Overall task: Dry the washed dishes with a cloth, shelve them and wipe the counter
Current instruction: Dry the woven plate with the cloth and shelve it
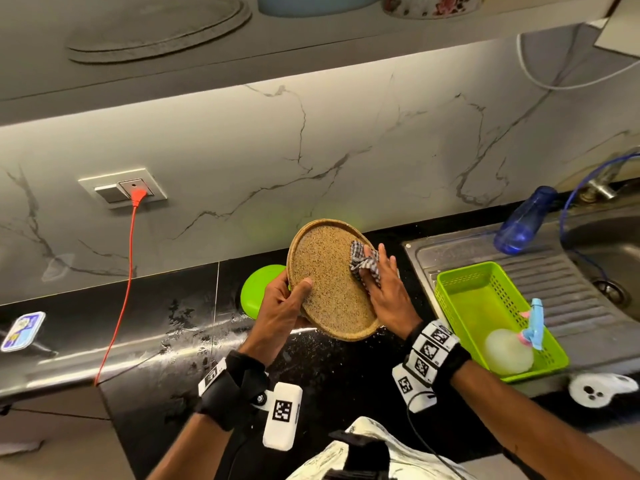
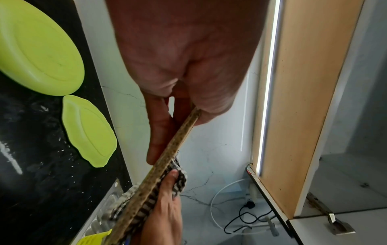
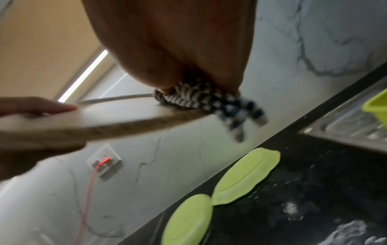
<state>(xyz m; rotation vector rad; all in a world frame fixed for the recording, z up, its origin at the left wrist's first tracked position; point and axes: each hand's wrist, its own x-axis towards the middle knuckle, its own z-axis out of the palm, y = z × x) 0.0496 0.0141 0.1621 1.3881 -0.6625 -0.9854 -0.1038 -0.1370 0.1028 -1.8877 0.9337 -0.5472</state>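
Observation:
A round brown speckled plate (image 1: 329, 282) is held tilted above the black counter (image 1: 329, 375). My left hand (image 1: 291, 299) grips its left rim, thumb on the face and fingers behind. My right hand (image 1: 381, 282) pinches a blue-and-white checked cloth (image 1: 362, 261) against the plate's right side. In the left wrist view the plate's edge (image 2: 167, 157) shows with the cloth (image 2: 180, 179) wrapped over both sides. Two lime green plates (image 2: 37, 49) (image 2: 90, 129) lie face down on the counter by the wall; the head view shows only one (image 1: 258, 289), partly hidden.
The counter is wet. To the right, a green basket (image 1: 485, 296) holding a spray bottle (image 1: 509, 348) sits on the drainboard, with a blue bottle (image 1: 523, 220) and the sink (image 1: 609, 251) beyond. A red cable (image 1: 121, 289) hangs from a wall socket. Dishes (image 1: 159, 29) sit on the shelf overhead.

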